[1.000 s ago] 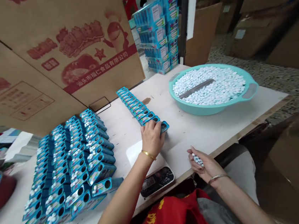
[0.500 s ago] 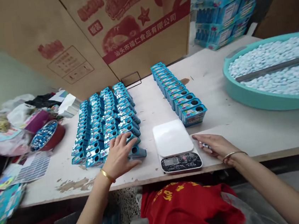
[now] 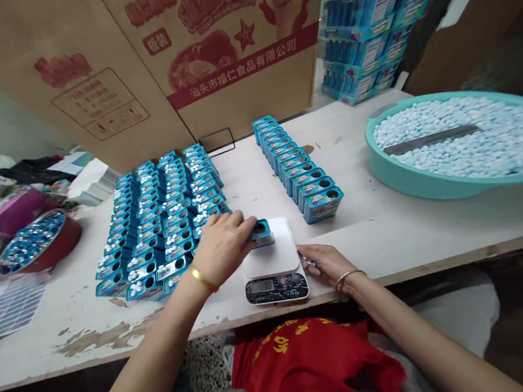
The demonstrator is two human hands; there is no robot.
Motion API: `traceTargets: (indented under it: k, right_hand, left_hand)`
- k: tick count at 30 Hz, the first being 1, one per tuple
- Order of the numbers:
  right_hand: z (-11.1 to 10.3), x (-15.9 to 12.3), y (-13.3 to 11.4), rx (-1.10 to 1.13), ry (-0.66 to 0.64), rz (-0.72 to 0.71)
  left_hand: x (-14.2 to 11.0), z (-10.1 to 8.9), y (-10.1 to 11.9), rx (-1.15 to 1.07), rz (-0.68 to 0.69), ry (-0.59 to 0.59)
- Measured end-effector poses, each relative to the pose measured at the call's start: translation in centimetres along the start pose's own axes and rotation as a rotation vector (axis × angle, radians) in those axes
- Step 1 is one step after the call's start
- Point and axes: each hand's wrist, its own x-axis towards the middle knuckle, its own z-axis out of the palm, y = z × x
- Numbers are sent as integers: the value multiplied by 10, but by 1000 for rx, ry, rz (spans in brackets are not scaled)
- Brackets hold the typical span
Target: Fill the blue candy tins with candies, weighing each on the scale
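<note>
My left hand (image 3: 223,245) grips a small blue tin (image 3: 261,233) and holds it on the white plate of a small digital scale (image 3: 273,263) at the table's front edge. My right hand (image 3: 327,264) rests on the table just right of the scale, fingers curled over a few pale tablets (image 3: 310,263). To the left of my left hand lies a block of several rows of blue tins (image 3: 161,219) holding white tablets. A single row of blue tins with open holes (image 3: 296,170) runs back from the scale's right.
A teal basin (image 3: 429,186) full of pale tablets, with a grey scoop (image 3: 430,139), sits at the right. A large cardboard box (image 3: 145,65) stands behind the tins. Stacked blue cartons (image 3: 365,29) are far right. A red bowl (image 3: 37,244) and clutter lie left.
My left hand went from the single row to the block's near corner, then carried a tin onto the scale. My right hand came up beside the scale. The camera swung left.
</note>
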Motion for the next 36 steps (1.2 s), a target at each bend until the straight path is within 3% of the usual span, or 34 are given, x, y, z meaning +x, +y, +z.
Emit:
traceTargets:
  k: [4, 8, 11, 13, 17, 21, 24, 36]
  right_hand:
    - [-9, -4, -1, 85, 72, -22]
    - [-24, -14, -3, 190, 82, -4]
    - [-34, -22, -1, 252, 84, 38]
    - [-39, -27, 2, 270, 83, 59]
    - [-43, -38, 10, 252, 58, 65]
    - [-39, -46, 14, 199, 39, 53]
    - [-33, -50, 12, 149, 37, 35]
    - [-7, -52, -44, -89, 22, -127]
  left_hand:
    - [23, 20, 9, -53, 71, -58]
    - [21, 26, 4, -163, 68, -44]
    - [4, 27, 0, -300, 20, 93]
    - [-14, 31, 0, -421, -86, 214]
    - [-63, 61, 14, -651, -296, 355]
    - [-106, 107, 39, -647, -361, 207]
    - [-123, 129, 54, -529, -418, 141]
    - [-115, 139, 76, -566, -431, 167]
